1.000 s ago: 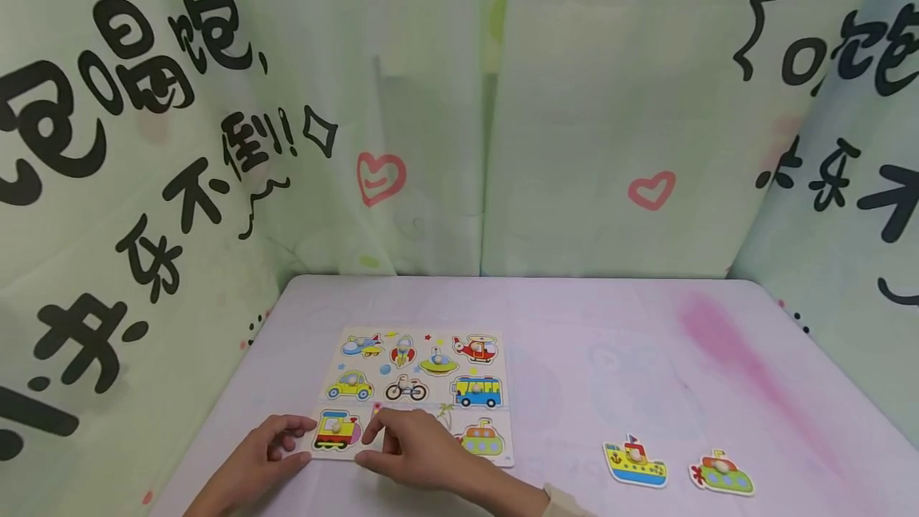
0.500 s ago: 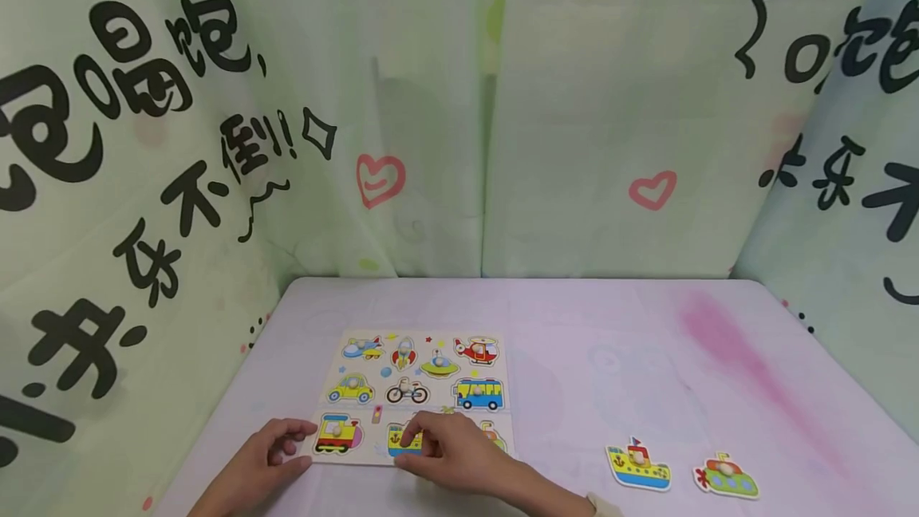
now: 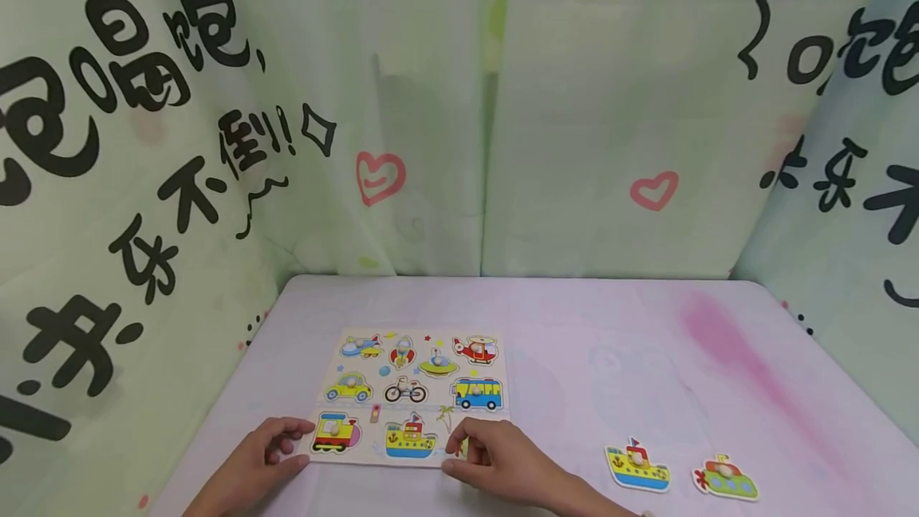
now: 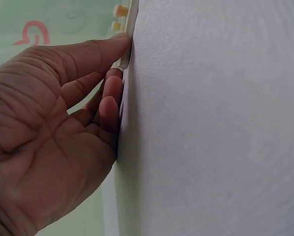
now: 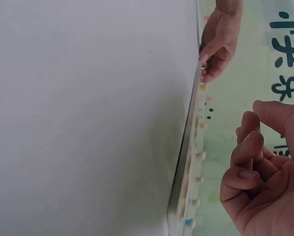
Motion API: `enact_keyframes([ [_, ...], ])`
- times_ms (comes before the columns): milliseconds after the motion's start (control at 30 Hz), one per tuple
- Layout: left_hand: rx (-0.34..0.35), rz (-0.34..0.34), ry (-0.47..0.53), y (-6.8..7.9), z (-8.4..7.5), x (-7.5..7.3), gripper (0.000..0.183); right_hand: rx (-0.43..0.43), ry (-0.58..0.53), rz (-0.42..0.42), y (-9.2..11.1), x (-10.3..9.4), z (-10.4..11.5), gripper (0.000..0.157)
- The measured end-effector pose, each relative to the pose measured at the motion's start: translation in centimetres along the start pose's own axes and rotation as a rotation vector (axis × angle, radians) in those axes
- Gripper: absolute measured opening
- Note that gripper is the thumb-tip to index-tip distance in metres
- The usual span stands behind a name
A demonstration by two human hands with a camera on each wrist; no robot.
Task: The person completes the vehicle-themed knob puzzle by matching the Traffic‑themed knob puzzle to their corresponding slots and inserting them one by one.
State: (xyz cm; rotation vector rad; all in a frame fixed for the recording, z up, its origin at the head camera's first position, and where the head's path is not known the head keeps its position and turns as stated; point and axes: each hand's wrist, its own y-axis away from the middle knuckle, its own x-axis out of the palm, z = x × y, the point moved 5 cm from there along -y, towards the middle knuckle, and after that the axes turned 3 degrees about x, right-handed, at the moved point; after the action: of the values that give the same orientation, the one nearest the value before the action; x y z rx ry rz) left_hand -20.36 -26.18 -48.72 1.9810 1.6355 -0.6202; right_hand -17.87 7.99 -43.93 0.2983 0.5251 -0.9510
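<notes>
A knobbed vehicle puzzle board (image 3: 371, 437) lies on the left half of the table in the head view. My left hand (image 3: 260, 457) pinches its near left corner; the left wrist view has the thumb (image 4: 100, 53) against the board's edge (image 4: 127, 54). Over the near right corner hovers my right hand (image 3: 506, 461), fingers loosely curled and holding nothing, mostly covering the submarine picture. A train piece (image 3: 335, 432) and a ship picture (image 3: 411, 439) fill the rest of that row. To the right lie a loose ship piece (image 3: 637, 466) and a submarine piece (image 3: 725, 477).
Farther up the board are a helicopter (image 3: 475, 349), a bus (image 3: 477, 393), a bicycle (image 3: 405, 389) and a car (image 3: 349, 386). The pale table (image 3: 574, 325) has a pink streak at right. Printed curtains (image 3: 560, 142) enclose its back and sides.
My right hand has moved right along the board's near row, from beside the train to the near right corner, uncovering the ship picture. My left hand has stayed at its corner.
</notes>
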Motion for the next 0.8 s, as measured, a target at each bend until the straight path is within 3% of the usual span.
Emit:
enact_keyframes([
  [167,-0.042,-0.002,0.001,-0.2,-0.2,-0.1,0.045,0.007,0.047,0.035,0.6,-0.3,-0.7,0.018],
  [500,-0.038,-0.009,-0.007,-0.2,0.1,-0.1,0.044,0.072,0.117,0.076,1.9,-1.3,-2.3,0.019],
  [800,-0.055,-0.009,-0.007,-0.4,0.1,0.0,0.045,0.078,0.143,0.031,3.7,-4.9,-3.2,0.022],
])
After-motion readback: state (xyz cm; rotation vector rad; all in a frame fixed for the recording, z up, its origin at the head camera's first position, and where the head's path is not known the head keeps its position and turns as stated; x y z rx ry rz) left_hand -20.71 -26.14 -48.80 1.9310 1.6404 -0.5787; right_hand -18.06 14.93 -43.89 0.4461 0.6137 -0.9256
